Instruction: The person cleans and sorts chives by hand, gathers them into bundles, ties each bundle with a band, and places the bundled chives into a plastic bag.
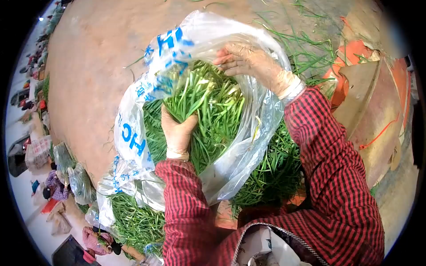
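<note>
Gripping slender, pale-ended green stalks (187, 98).

A brown floor (88, 66) is strewn with loose green stalks (310, 48) beyond the right hand (255, 66) and to its right, where a tan sheet (364, 88) and orange scraps (355, 51) are also spread. Around the left hand (176, 133), a blue-printed clear bag (128, 115) is filled with greens (222, 111), its base hidden. Heaped leaves (275, 177) are piled nearer the wearer than the right hand; another pile (137, 217), partly edged by plastic, is seen at the left hand's near left.
</note>
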Action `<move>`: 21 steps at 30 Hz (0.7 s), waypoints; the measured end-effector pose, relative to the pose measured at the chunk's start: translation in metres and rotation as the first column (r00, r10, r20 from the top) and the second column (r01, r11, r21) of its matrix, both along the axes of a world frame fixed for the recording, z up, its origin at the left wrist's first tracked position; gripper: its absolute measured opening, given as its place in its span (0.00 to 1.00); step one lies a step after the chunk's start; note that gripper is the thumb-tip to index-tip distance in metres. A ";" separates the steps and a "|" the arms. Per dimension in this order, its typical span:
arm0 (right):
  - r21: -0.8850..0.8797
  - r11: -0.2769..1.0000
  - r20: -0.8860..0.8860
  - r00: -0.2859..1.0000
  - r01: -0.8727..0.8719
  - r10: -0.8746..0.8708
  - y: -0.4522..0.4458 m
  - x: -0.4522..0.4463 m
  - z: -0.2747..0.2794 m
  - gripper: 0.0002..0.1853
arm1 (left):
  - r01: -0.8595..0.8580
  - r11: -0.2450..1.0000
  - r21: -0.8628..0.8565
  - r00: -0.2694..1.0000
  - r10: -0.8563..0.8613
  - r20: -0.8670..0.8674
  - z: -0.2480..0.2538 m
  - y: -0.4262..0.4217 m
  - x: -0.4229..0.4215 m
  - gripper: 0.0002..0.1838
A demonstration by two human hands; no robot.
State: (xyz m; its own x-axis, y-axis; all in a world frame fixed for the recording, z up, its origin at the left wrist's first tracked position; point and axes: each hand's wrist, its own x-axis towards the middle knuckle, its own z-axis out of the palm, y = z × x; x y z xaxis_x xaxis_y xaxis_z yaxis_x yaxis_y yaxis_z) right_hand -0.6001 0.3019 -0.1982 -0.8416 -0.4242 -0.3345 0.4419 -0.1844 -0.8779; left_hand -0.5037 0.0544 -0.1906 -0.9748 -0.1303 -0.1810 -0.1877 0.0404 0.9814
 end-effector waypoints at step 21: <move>0.147 0.989 -0.523 0.851 0.037 0.046 -0.122 0.070 0.066 0.48 | -0.207 0.762 0.613 0.978 0.151 0.142 -0.016 0.009 0.034 0.47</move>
